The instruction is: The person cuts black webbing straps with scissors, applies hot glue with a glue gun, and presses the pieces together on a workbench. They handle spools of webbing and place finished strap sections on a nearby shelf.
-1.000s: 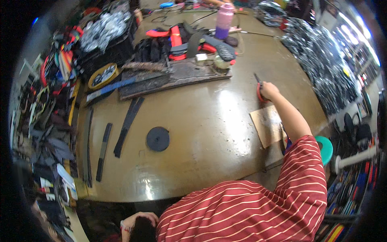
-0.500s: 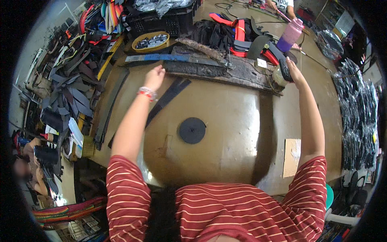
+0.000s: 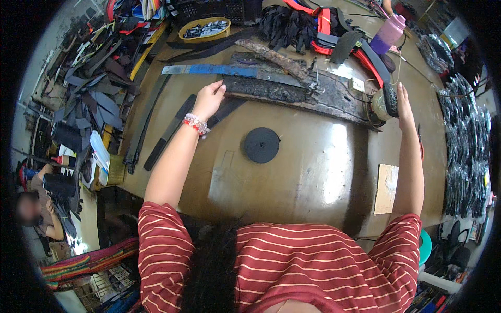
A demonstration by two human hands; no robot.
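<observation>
A long, worn dark board lies across the worktable. A blue measuring strip runs along its far left side, and a rough black strip along its middle. My left hand is closed at the board's left end, its fingertips pinching the edge there. At the right end, my right hand lies with straight fingers against a black padded piece beside a pale round part; its thumb is hidden. On the table between my arms rests a coiled roll of black webbing.
Dark flat straps lie left of the roll. Behind the board are a yellow basket of small parts, black and red straps, and a pink-purple bottle. A cardboard piece lies by my right forearm. Another person sits at far left.
The dark board has slid nearer to me, closer to the webbing roll and farther from the basket, with both hands staying at its ends. The view has also shifted.
</observation>
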